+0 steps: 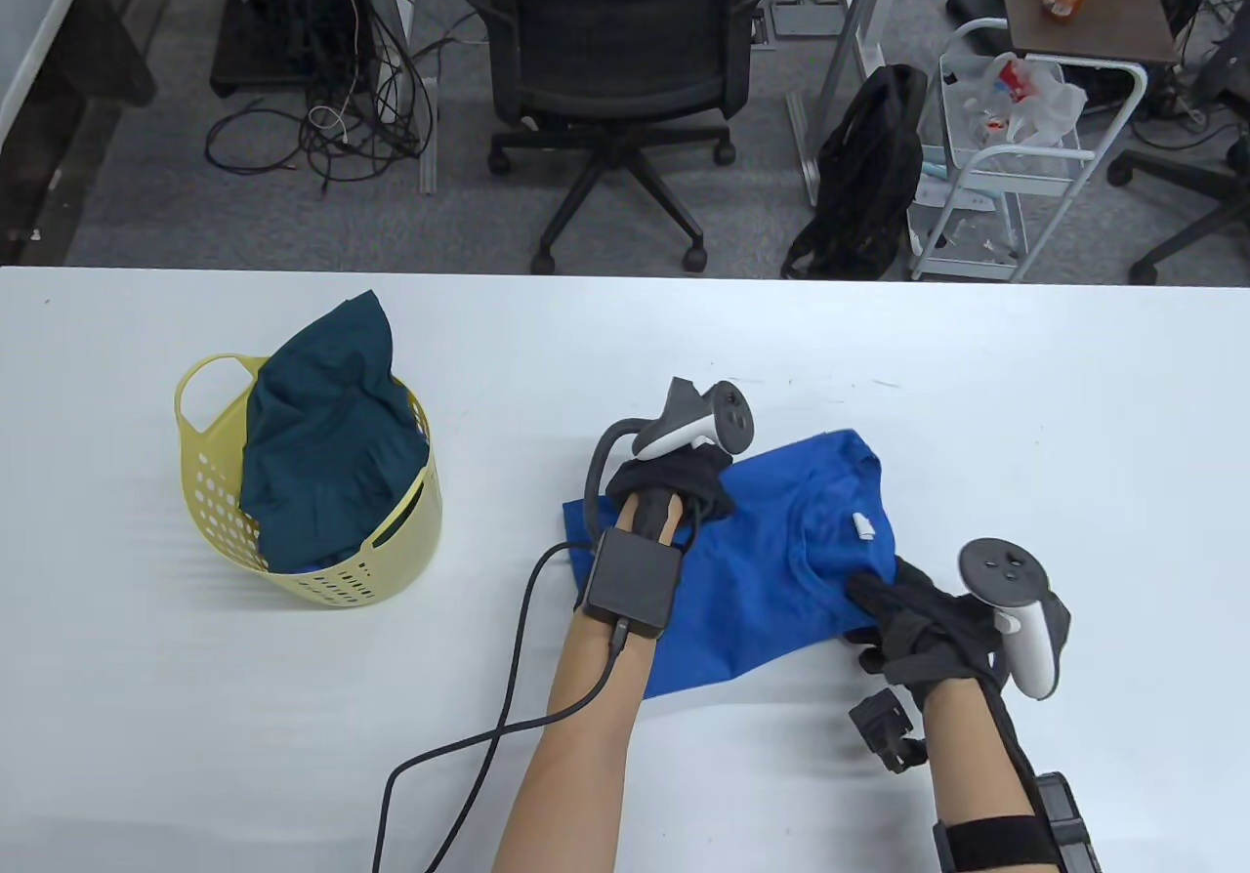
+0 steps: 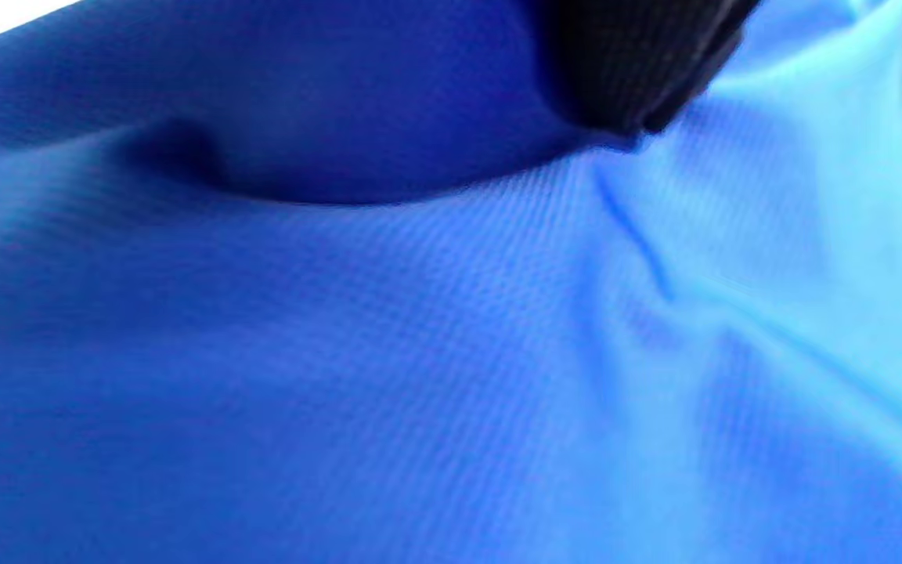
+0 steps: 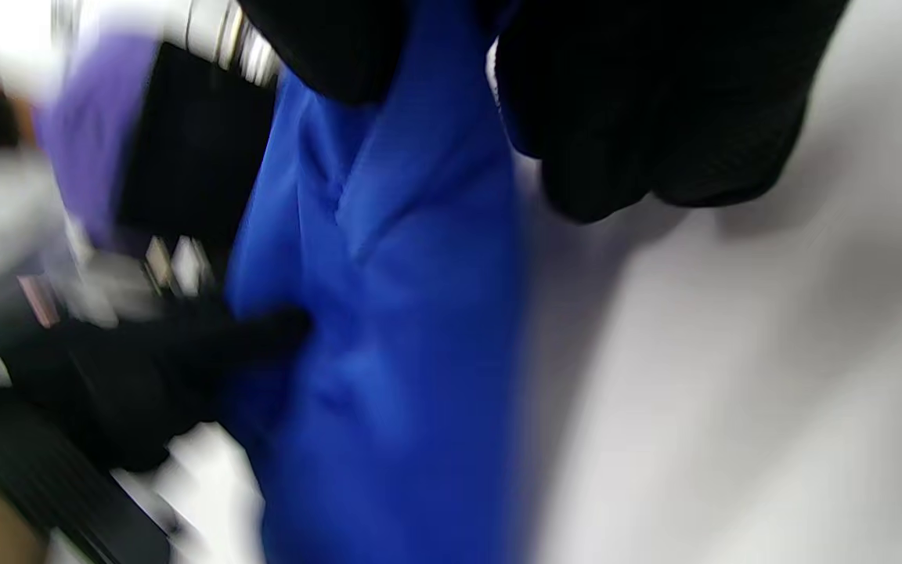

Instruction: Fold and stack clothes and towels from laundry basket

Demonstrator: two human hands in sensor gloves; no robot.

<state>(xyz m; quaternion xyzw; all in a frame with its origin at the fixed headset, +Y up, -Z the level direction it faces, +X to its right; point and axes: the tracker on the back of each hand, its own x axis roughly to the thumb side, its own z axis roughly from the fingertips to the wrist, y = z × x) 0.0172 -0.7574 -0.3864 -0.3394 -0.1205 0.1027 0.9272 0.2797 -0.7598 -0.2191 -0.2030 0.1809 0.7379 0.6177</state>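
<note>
A blue shirt [image 1: 781,541] lies rumpled on the white table [image 1: 244,717], right of centre. My left hand [image 1: 698,482] rests on the shirt's upper left edge; its fingers are hidden under the tracker. In the left wrist view the shirt [image 2: 420,352] fills the frame and one gloved fingertip [image 2: 631,70] touches it. My right hand [image 1: 874,604] grips the shirt's lower right edge. In the blurred right wrist view the shirt [image 3: 396,313] runs up between my right fingers [image 3: 654,117], and the left hand [image 3: 146,376] touches it from the left.
A yellow laundry basket [image 1: 400,570] stands on the left of the table with a dark teal garment [image 1: 332,424] heaped in it. A black cable [image 1: 508,697] trails from my left wrist. An office chair [image 1: 615,82] and a white cart [image 1: 1016,160] stand beyond the far edge.
</note>
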